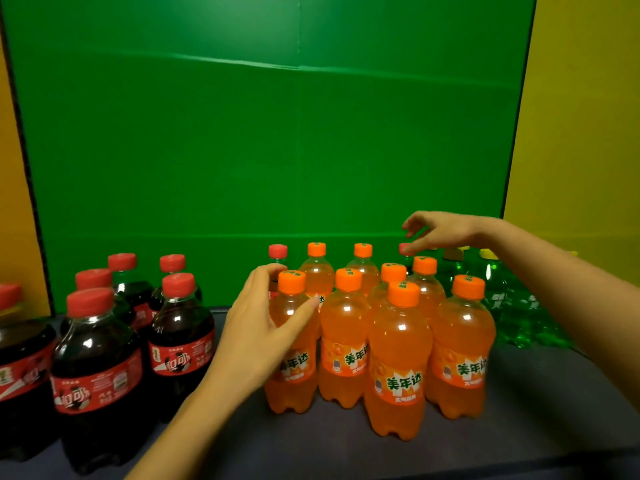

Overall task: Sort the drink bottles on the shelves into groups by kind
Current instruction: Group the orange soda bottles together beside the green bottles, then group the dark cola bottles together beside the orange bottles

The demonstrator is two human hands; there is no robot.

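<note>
Several dark cola bottles (98,368) with red caps stand at the left of the dark shelf (540,393). Several orange soda bottles (398,372) fill the middle. Green bottles (509,299) stand at the right, partly hidden by my right arm. Two red-capped bottles stand behind the orange group, one at the back left (278,251), one at the back right (404,249). My left hand (266,323) wraps around the front left orange bottle (291,382). My right hand (440,232) hovers over the back right red cap, fingertips touching it; a firm grip is not visible.
A green backdrop (263,133) rises right behind the bottles, with yellow walls (581,133) on both sides. Bare shelf surface shows in front of the orange bottles and at the front right. The bottles stand close together.
</note>
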